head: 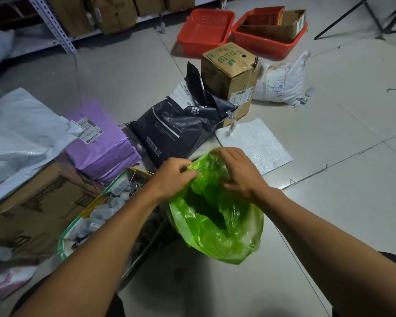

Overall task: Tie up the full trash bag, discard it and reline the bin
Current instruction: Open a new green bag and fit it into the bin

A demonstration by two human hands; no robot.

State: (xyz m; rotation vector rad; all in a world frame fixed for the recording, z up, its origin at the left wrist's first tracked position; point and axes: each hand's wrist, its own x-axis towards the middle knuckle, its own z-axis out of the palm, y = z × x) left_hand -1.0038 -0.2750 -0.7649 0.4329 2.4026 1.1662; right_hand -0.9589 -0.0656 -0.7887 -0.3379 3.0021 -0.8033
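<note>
The tiled floor [329,202] fills your view, and a metal shelf [55,30] of cartons runs along it from ten to twelve o'clock. At nine o'clock a pile of white parcels [21,133] lies over a brown carton [39,209]. At one o'clock two red baskets [205,30] sit side by side, the right one holding an open cardboard box. Just below them, toward twelve o'clock, a fruit carton [229,78] stands upright with a black pouch [181,129] leaning against its left side and a white sack [281,81] beside it on the right. A purple parcel [101,145] lies at ten o'clock, touching the pouch's lower left corner. A white padded sheet [256,143] lies flat on the floor just right of centre. At seven o'clock an open sack [96,213] holds small grey items. The green bag [215,225] sits at the centre, slightly toward five o'clock, its mouth gaping and dark inside, its lower part draped down toward you; whether a bin stands under it you cannot tell. Your left hand [172,177] pinches the bag's rim at its upper left, fingers curled round the film. Your right hand [236,170] grips the rim at the upper right, fingers bent over the bunched plastic, thumb pressing into it. Both hands are close together at the far edge of the bag's mouth.
</note>
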